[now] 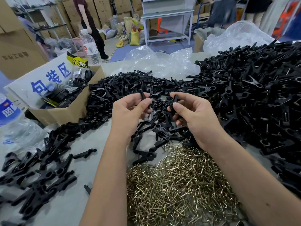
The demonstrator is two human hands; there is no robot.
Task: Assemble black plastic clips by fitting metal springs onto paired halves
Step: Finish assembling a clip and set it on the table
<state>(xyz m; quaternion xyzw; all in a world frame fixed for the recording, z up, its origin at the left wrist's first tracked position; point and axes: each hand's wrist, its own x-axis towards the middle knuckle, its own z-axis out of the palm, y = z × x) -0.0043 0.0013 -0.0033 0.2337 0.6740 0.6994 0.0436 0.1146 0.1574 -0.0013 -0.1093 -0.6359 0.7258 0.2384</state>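
Observation:
My left hand [128, 115] pinches one black clip half [143, 95] between thumb and fingers, holding it upright above the table. My right hand [193, 115] grips a second black clip half [174, 101] a short way to the right; the two halves are apart. A heap of loose black halves [127, 85] lies behind my hands. A pile of brass-coloured metal springs [179, 185] spreads on the table between my forearms. A large mound of assembled black clips [254, 88] with springs fitted fills the right side.
More black clips [37, 176] lie scattered at the front left. An open cardboard box [68, 110] with a blue-lettered sign stands at the left, water bottles [90, 46] behind it. Clear plastic bags [159, 62] lie at the back. A person stands in the far aisle.

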